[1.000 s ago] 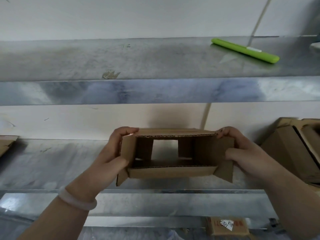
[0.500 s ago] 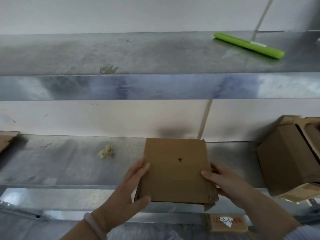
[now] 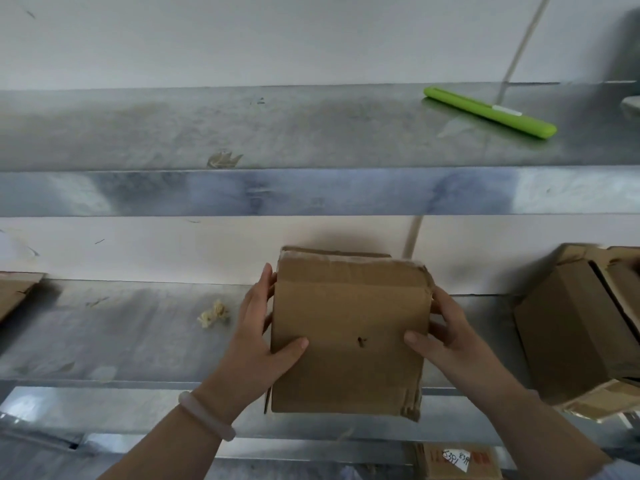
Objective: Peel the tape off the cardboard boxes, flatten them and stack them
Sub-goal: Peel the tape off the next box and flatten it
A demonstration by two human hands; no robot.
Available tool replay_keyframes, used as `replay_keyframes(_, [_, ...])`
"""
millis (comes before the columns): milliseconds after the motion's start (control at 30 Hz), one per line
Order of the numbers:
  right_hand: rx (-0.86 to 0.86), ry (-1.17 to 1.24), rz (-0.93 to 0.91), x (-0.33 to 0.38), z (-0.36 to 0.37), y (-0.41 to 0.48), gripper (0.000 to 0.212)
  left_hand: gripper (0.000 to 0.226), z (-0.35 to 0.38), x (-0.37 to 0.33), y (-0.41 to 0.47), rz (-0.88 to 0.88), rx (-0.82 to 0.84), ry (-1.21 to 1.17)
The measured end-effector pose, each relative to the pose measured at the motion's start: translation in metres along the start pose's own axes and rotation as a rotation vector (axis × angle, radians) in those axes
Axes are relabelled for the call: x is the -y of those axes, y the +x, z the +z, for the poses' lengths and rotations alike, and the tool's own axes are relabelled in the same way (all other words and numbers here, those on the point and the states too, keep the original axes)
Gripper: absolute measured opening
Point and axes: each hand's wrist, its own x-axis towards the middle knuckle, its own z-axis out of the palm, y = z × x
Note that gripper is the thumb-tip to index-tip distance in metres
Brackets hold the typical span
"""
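Head view shows two metal shelves, an upper shelf (image 3: 277, 133) and a lower shelf (image 3: 121, 341), both running off the picture on each side. One flattened box (image 3: 349, 341) is held face-up over the front edge of the lower shelf, between two hands; whether its underside touches the metal cannot be told. The left hand (image 3: 256, 344) grips its left edge, thumb on top and fingers along the side. The right hand (image 3: 446, 344) clasps the right edge, thumb on top, fingers curled round it and partly hidden.

At the right stand unflattened boxes (image 3: 568, 334), at least two, cut off by the picture edge. One cardboard piece (image 3: 15, 292) shows only a corner at the left. One labelled box (image 3: 457, 462) sits below, its writing unreadable. One green cutter (image 3: 490, 112) lies on the upper shelf. One bracelet (image 3: 207, 417) circles the left wrist. One crumpled tape wad (image 3: 214, 313) lies on the lower shelf, near the left hand.
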Motion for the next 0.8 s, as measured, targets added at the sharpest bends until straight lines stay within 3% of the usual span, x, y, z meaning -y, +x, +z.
replay_keyframes(133, [-0.071, 0.034, -0.125, -0.002, 0.002, 0.004, 0.062, 0.102, -0.001, -0.002, 0.004, 0.095, -0.032, 0.157])
replay_keyframes(200, [-0.058, -0.082, -0.209, -0.008, 0.001, 0.004, 0.061, 0.092, 0.000, 0.001, 0.001, 0.072, -0.040, 0.167])
replay_keyframes(333, [-0.092, -0.436, -0.383, -0.018, 0.000, -0.002, 0.055, 0.050, -0.001, -0.004, -0.009, -0.031, -0.012, -0.084])
replay_keyframes(400, [-0.154, -0.626, -0.499, -0.018, -0.001, -0.002, 0.057, 0.055, -0.005, -0.013, -0.009, -0.165, -0.034, -0.332])
replay_keyframes(467, [-0.184, -0.645, -0.576, -0.020, -0.003, 0.003, 0.049, 0.055, -0.011, -0.019, -0.002, -0.315, -0.091, -0.415])
replay_keyframes(567, [-0.212, -0.624, -0.575, -0.014, -0.014, 0.016, 0.024, 0.050, -0.018, -0.029, 0.011, -0.394, -0.091, -0.385])
replay_keyframes(733, [-0.068, -0.717, -0.446, 0.014, -0.026, 0.033, 0.045, 0.013, -0.027, -0.044, 0.031, -0.448, -0.016, -0.183])
replay_keyframes(800, [0.021, -0.702, -0.372, 0.033, -0.030, 0.040, 0.058, 0.034, -0.035, -0.045, 0.036, -0.437, 0.132, -0.178])
